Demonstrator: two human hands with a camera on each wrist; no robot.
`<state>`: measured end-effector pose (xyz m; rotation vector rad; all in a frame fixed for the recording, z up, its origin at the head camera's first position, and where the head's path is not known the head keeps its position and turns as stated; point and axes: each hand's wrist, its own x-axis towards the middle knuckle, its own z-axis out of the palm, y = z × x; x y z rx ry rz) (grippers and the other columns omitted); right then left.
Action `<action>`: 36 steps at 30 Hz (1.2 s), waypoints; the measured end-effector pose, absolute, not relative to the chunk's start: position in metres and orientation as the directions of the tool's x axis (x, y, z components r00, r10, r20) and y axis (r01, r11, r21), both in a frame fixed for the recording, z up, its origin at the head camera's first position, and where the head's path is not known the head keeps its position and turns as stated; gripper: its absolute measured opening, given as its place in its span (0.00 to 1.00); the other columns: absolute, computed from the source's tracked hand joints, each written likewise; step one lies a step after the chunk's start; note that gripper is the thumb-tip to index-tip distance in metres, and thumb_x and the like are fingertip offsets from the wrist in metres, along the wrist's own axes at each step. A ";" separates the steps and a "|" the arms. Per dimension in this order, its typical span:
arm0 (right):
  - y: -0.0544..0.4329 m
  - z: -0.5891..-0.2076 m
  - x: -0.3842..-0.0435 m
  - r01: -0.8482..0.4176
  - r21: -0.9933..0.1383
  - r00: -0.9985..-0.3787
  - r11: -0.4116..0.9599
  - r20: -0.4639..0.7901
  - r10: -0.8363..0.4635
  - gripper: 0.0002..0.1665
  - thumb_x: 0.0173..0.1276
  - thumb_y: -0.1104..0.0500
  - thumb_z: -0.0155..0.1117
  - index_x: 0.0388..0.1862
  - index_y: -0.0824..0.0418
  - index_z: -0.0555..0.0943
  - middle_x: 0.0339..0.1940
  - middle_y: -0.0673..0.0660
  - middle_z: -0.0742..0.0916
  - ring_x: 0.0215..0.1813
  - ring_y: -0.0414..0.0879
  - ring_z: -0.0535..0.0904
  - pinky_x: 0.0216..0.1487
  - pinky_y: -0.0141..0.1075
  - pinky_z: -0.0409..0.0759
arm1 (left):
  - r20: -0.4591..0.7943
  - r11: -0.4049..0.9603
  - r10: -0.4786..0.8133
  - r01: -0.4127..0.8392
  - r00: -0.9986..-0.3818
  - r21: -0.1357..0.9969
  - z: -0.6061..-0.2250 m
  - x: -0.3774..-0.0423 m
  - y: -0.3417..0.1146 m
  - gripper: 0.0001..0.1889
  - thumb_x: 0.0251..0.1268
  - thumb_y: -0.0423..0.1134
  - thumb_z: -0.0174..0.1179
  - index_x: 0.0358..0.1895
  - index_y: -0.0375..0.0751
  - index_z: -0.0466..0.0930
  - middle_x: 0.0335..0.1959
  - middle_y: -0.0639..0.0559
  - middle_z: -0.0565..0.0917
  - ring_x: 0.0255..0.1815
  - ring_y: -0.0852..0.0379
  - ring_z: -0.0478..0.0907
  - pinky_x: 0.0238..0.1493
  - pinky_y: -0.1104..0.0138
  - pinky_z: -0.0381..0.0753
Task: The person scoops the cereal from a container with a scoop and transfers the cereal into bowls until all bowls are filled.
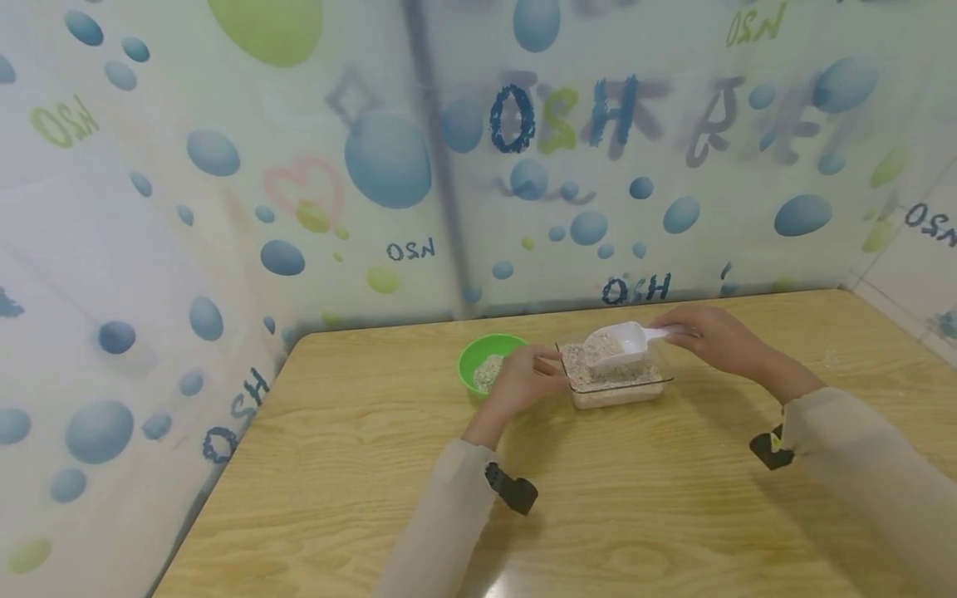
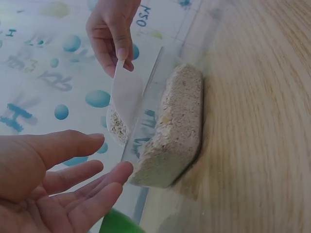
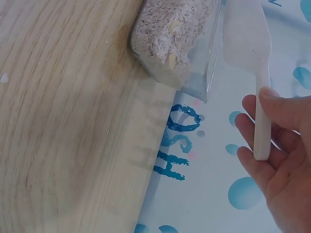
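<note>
The right hand point(image 1: 714, 336) is pinching the white scoop point(image 1: 635, 336) by its handle point(image 3: 263, 131), which is carrying flakes point(image 1: 604, 345) over the glass box point(image 1: 624, 385). The left hand point(image 1: 526, 379), fingers point(image 2: 99, 201) spread, is resting near the box's left end. The green bowl point(image 1: 488, 344), further left, is already containing some flakes; emptying this scoopful is probably remaining.

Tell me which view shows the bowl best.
The head view: most of the bowl and its contents show, though the left hand hides part. The left wrist view catches only a green patch at the bottom edge; the right wrist view shows none of it.
</note>
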<state>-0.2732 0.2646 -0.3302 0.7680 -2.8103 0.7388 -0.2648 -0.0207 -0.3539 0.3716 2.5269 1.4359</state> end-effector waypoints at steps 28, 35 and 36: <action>0.208 -0.324 -0.289 -0.568 -0.492 -0.821 0.660 0.277 -0.499 0.14 0.66 0.67 0.56 0.50 0.68 0.78 0.48 0.65 0.81 0.51 0.60 0.75 0.49 0.53 0.73 | 0.004 0.558 0.257 0.151 -0.967 0.816 -0.329 -0.275 -0.091 0.21 0.57 0.36 0.63 0.55 0.35 0.75 0.46 0.41 0.80 0.45 0.49 0.78 0.43 0.61 0.78; 0.193 -0.328 -0.297 -0.603 -0.485 -0.794 0.633 0.289 -0.535 0.14 0.66 0.66 0.56 0.51 0.68 0.77 0.48 0.64 0.81 0.51 0.59 0.75 0.50 0.51 0.73 | -0.017 0.592 0.210 0.113 -0.978 0.798 -0.328 -0.277 -0.114 0.22 0.58 0.36 0.62 0.57 0.36 0.73 0.45 0.40 0.80 0.46 0.47 0.78 0.45 0.56 0.77; 0.191 -0.329 -0.298 -0.610 -0.484 -0.789 0.628 0.293 -0.540 0.14 0.66 0.66 0.56 0.50 0.68 0.77 0.48 0.64 0.81 0.51 0.58 0.75 0.50 0.51 0.73 | -0.021 0.592 0.205 0.106 -0.979 0.799 -0.328 -0.277 -0.117 0.22 0.58 0.36 0.62 0.57 0.36 0.73 0.45 0.40 0.80 0.46 0.47 0.78 0.45 0.56 0.77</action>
